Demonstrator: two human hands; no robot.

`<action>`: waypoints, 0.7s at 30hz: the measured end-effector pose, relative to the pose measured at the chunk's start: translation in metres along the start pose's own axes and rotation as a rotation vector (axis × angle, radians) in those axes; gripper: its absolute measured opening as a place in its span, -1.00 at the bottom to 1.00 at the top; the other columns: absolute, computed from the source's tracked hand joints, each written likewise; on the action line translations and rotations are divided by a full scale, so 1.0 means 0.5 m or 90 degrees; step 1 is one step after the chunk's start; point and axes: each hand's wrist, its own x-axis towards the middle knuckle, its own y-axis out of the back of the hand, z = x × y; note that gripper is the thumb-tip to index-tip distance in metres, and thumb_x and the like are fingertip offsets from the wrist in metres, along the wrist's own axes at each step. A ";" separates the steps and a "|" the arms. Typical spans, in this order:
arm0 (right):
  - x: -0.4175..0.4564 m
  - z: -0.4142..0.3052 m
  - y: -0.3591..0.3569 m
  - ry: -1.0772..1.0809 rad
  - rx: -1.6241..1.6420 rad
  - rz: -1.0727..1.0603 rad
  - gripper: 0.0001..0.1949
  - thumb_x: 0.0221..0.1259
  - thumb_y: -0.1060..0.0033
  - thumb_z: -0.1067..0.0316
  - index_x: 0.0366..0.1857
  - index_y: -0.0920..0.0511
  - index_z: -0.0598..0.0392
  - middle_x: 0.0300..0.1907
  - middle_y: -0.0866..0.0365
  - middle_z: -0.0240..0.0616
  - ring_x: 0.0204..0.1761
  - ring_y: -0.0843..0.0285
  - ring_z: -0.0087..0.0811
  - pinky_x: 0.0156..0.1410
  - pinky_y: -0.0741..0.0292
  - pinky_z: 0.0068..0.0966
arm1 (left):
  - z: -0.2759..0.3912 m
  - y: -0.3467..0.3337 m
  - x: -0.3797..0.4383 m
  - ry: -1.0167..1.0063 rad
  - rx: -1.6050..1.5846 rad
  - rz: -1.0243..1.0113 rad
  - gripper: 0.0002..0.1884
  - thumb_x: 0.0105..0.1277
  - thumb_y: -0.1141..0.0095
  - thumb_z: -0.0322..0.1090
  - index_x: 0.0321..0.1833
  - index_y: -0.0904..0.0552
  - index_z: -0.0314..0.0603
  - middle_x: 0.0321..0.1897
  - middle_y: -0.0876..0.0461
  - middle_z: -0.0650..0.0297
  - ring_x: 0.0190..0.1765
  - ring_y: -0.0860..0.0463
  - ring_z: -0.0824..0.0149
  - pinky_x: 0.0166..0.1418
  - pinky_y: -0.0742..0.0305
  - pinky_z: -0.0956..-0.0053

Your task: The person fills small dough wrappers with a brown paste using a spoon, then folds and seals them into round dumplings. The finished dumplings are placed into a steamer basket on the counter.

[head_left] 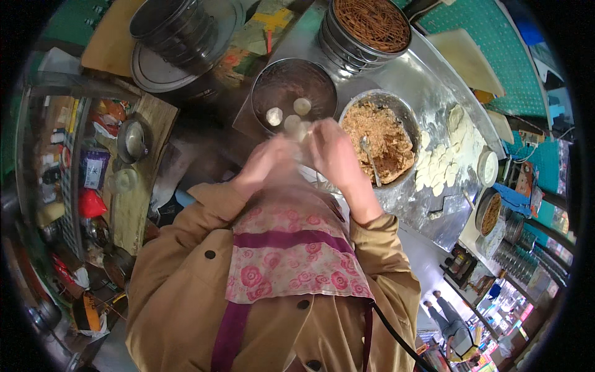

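Note:
Both hands are blurred by motion over the near rim of a round metal steamer tray [320,76]. My left hand [269,160] has its fingers curled towards the tray. Close beside it, my right hand [329,148] is bent inward, its fingertips by a pale lump; whether either hand holds dough is too blurred to tell. Several pale round buns, one a white bun [274,116], sit in the tray. To the right stands a metal bowl [345,109] of minced filling [379,125], a metal spoon [370,160] resting in it. Flattened dough pieces [437,169] lie on the floured metal table beyond.
Stacked steamers [341,49] with a woven layer stand at the back. Another metal stack [174,37] is at upper left. A larger dough piece [459,123] and a bowl of white powder [488,168] are far right. A wooden shelf [132,209] flanks the left; another person [458,337] is lower right.

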 end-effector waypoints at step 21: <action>0.031 0.098 0.022 -0.172 -0.054 0.205 -0.86 0.30 -0.23 0.32 -0.17 -0.69 0.09 -0.23 -0.67 -0.05 -0.15 -0.62 0.00 -0.04 -0.54 -0.16 | 0.029 0.024 0.017 0.018 0.108 -0.094 -0.68 0.60 0.14 -0.18 0.00 -0.65 -0.22 -0.54 -0.50 0.33 -0.54 -0.34 0.52 -0.47 -0.19 0.56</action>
